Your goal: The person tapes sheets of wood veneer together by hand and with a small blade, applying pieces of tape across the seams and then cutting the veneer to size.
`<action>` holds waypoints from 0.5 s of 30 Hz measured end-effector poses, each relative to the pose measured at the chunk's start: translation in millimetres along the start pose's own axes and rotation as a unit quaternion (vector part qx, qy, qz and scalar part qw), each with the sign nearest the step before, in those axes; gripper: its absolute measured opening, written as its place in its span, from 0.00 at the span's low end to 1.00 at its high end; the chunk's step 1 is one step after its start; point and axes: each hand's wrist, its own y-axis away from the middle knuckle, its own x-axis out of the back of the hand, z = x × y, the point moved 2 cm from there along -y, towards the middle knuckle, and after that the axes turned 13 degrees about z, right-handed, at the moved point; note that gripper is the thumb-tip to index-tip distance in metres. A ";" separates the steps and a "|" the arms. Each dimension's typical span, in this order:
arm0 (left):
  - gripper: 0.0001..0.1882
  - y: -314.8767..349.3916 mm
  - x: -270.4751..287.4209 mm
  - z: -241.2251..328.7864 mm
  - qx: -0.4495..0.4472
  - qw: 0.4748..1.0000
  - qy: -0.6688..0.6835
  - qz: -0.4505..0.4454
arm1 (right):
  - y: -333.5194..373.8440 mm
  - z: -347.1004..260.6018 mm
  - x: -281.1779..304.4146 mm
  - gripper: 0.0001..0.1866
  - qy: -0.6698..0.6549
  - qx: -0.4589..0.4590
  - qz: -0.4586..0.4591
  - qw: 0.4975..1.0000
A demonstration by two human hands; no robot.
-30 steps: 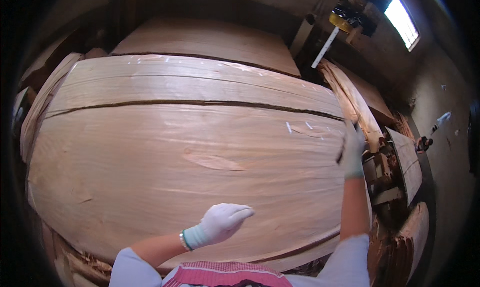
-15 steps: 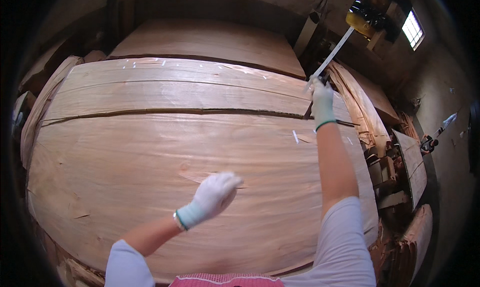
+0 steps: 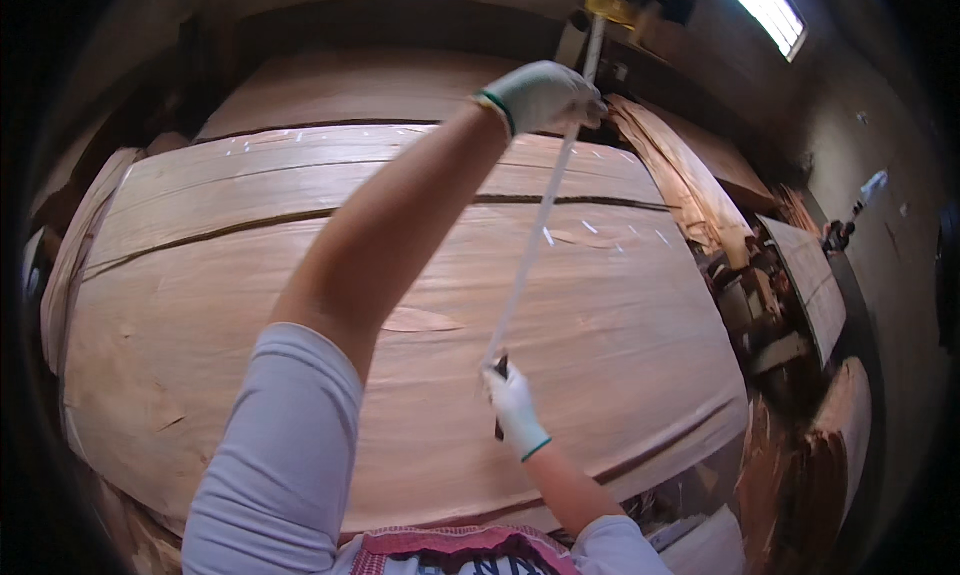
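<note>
Strip (image 3: 541,217): white and narrow; runs straight from above the left grip (image 3: 548,97) down to the right grip (image 3: 517,407); passes over the wooden sheet (image 3: 200,340)
Left grip: gloved in white with a green cuff, raised toward the far side; fingers curled at the strip; cannot tell whether they pinch it or only touch it
Right grip: gloved likewise, lower and nearer the body; closed around a dark tool (image 3: 499,430), right at the strip's lower end
Dark tool: shows above and below the right grip's fingers
Wooden sheet: broad and pale, beneath both grips; partly hidden by the left arm
Oval patch (image 3: 425,320): on the sheet, up and left of the right grip
White marks (image 3: 548,237): short; between the two grips and farther right
Yellow-and-black bundle (image 3: 612,7): beyond the left grip, at the strip's upper end
Curled wood sheets (image 3: 680,175): to the right of the left grip
</note>
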 end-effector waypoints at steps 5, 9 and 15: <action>0.12 4.1 26.4 33.7 -0.087 0.991 -0.096 0.043 | 90.2 78.1 57.9 0.05 0.056 0.143 0.065 0.986; 0.13 28.3 60.1 2.0 0.218 0.861 0.450 0.097 | 155.2 44.5 90.6 0.10 0.174 0.376 0.071 0.907; 0.22 60.3 114.6 76.1 0.374 0.778 0.486 0.137 | 141.2 33.2 174.0 0.11 0.278 0.393 0.106 0.870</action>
